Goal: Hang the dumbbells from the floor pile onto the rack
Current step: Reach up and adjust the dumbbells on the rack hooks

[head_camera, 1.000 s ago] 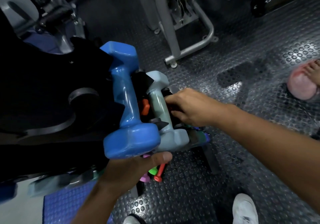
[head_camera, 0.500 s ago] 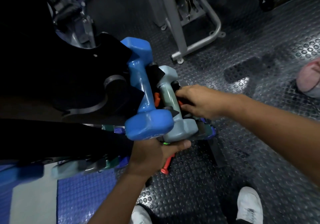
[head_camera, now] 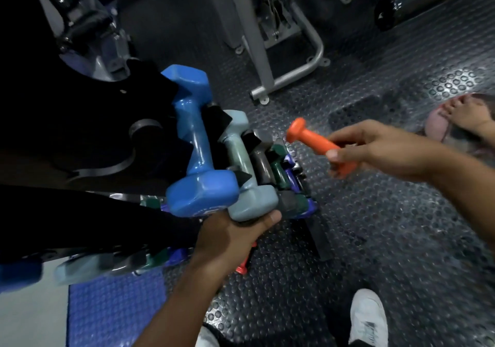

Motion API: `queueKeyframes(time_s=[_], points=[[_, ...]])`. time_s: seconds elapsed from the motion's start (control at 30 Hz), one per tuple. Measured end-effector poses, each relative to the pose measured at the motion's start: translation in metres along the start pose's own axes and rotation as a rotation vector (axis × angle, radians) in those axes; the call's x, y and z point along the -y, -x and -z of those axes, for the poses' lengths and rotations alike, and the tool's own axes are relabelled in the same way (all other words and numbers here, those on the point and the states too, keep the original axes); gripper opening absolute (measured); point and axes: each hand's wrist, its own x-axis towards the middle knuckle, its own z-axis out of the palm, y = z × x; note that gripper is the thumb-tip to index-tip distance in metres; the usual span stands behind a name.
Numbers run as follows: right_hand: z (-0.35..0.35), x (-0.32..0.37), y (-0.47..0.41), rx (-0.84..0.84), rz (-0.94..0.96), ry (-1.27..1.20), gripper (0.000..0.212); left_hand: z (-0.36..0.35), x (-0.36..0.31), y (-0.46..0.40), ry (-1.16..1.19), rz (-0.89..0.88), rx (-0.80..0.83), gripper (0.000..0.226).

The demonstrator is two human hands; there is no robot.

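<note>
A black tiered rack (head_camera: 219, 117) holds a large blue dumbbell (head_camera: 197, 143), a grey one (head_camera: 238, 156), and smaller dark, green and purple ones (head_camera: 278, 172) stepping down to the right. My right hand (head_camera: 375, 148) pinches a small orange dumbbell (head_camera: 312, 139) by its handle, in the air to the right of the rack. My left hand (head_camera: 227, 239) reaches under the near ends of the blue and grey dumbbells, thumb against the grey head. A red dumbbell (head_camera: 243, 265) shows just below that hand; what the fingers hold is hidden.
Studded rubber floor (head_camera: 375, 239) all round. A grey machine frame (head_camera: 267, 51) stands behind the rack. Another person's bare foot on a pink slipper (head_camera: 463, 116) is at the right edge. My white shoe (head_camera: 368, 317) is at the bottom. A blue mat (head_camera: 112, 312) lies lower left.
My right hand has pulled away from the rack to the right and now holds the orange dumbbell clear of it. My left hand stays under the rack's near end.
</note>
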Motion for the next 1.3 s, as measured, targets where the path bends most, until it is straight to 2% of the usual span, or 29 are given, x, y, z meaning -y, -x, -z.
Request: queueKeyframes(time_s=[0.07, 0.13, 0.2, 0.3, 0.33, 0.37, 0.43, 0.5, 0.57, 0.67, 0.73, 0.83, 0.93, 1.0, 1.1, 1.17, 1.3], points=[[-0.027, 0.014, 0.000, -0.031, 0.027, 0.010, 0.022, 0.010, -0.008, 0.010, -0.243, 0.058, 0.078, 0.083], [-0.054, 0.019, 0.000, -0.041, 0.036, -0.041, 0.017, 0.020, -0.019, 0.023, -0.411, 0.093, 0.123, 0.099], [-0.078, 0.017, 0.001, -0.053, 0.018, -0.170, 0.016, 0.025, -0.033, 0.043, -0.510, 0.049, 0.136, 0.093], [-0.095, 0.013, 0.009, -0.043, -0.042, -0.283, 0.026, 0.022, -0.052, 0.068, -0.597, -0.163, -0.025, 0.053], [-0.094, 0.013, 0.015, -0.042, -0.048, -0.244, 0.028, 0.018, -0.056, 0.074, -0.569, -0.229, -0.076, 0.041], [-0.092, 0.013, 0.024, -0.032, -0.036, -0.182, 0.029, 0.013, -0.059, 0.079, -0.513, -0.268, -0.093, 0.043], [-0.086, 0.018, 0.044, -0.016, 0.011, -0.055, 0.028, 0.002, -0.056, 0.088, -0.382, -0.277, -0.037, 0.084], [-0.081, 0.025, 0.067, -0.046, 0.035, 0.155, 0.028, -0.008, -0.053, 0.094, -0.204, -0.299, -0.028, 0.096], [-0.081, 0.034, 0.081, -0.097, 0.073, 0.391, 0.029, -0.016, -0.047, 0.092, -0.040, -0.334, -0.066, 0.092], [-0.085, 0.049, 0.091, -0.169, 0.131, 0.507, 0.034, -0.021, -0.047, 0.082, 0.080, -0.328, -0.131, 0.069], [-0.086, 0.057, 0.094, -0.261, 0.138, 0.465, 0.037, -0.020, -0.052, 0.079, 0.124, -0.313, -0.185, 0.046], [-0.084, 0.067, 0.100, -0.411, 0.121, 0.286, 0.047, -0.018, -0.055, 0.090, 0.151, -0.292, -0.186, 0.034], [-0.087, 0.077, 0.106, -0.399, 0.166, 0.041, 0.052, -0.013, -0.055, 0.113, 0.145, -0.291, -0.200, 0.044], [-0.092, 0.088, 0.107, -0.397, 0.206, -0.012, 0.057, -0.004, -0.060, 0.131, 0.181, -0.349, -0.234, 0.051], [-0.101, 0.121, 0.112, -0.416, 0.271, -0.089, 0.060, 0.016, -0.073, 0.154, 0.333, -0.422, -0.326, 0.049], [-0.107, 0.149, 0.118, -0.435, 0.344, -0.109, 0.057, 0.034, -0.084, 0.167, 0.416, -0.474, -0.396, 0.042], [-0.117, 0.217, 0.132, -0.467, 0.511, -0.168, 0.037, 0.070, -0.108, 0.200, 0.489, -0.607, -0.524, 0.045]])
